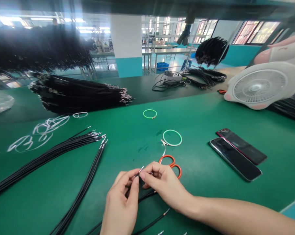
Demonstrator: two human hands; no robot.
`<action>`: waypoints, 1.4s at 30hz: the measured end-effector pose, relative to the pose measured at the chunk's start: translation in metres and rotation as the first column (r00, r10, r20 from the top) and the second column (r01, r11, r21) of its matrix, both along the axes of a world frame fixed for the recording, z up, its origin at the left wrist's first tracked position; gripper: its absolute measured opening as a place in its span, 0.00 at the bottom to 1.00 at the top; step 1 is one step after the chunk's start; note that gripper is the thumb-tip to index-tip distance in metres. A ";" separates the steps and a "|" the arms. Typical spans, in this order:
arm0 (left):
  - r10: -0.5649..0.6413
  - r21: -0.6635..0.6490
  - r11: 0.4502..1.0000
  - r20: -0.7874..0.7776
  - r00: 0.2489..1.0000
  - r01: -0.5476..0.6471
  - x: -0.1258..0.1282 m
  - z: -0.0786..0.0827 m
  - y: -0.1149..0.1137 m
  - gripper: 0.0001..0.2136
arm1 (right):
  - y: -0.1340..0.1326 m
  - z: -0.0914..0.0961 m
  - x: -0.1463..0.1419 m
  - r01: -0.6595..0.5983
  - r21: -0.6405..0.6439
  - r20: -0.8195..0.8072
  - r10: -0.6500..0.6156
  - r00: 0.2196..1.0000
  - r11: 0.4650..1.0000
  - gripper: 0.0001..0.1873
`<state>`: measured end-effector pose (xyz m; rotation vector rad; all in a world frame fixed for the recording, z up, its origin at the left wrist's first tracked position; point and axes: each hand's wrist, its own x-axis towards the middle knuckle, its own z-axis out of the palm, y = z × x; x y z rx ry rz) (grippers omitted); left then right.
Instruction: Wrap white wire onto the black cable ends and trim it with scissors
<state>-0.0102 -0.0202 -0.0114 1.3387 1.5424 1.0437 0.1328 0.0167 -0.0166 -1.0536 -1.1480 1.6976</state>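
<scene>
Between the thumb and fingers of my left hand (123, 199) is a black cable (137, 175), its bare tip pointing up and to the right. My right hand (163, 182) pinches close to that tip; what its fingertips hold, if anything, is too small to make out. Orange-handled scissors (176, 169) lie just beyond my right hand, their blades hidden by it. A white strip (164, 150) runs from a pale ring-shaped coil (172, 137) toward the scissors. More black cables (153, 222) with stripped ends lie under and in front of my hands.
Black cable bundles (86, 147) lie at left, beside tangled white strips (48, 127). A larger cable pile (86, 94) sits behind. A green ring (149, 114) is at centre. Two phones (235, 158) and a white fan (257, 85) stand or lie at right.
</scene>
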 end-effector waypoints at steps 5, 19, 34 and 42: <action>0.026 -0.031 0.999 0.076 0.997 -0.024 0.000 -0.003 0.004 0.15 | 0.000 -0.004 0.001 -0.023 0.017 0.035 0.022 0.999 1.000 0.13; 0.119 -0.061 0.992 0.127 0.985 -0.112 -0.001 0.001 0.004 0.13 | -0.001 0.003 0.003 -0.035 0.049 0.108 0.029 0.994 0.998 0.12; 0.168 -0.181 0.975 0.196 0.966 -0.132 -0.003 0.008 0.011 0.15 | -0.001 0.003 0.005 -0.073 0.270 0.303 -0.012 0.953 0.960 0.09; 0.101 -0.261 0.965 0.358 0.928 -0.004 -0.012 0.004 0.014 0.16 | -0.002 0.002 0.004 -0.062 0.256 0.283 -0.013 0.959 0.965 0.10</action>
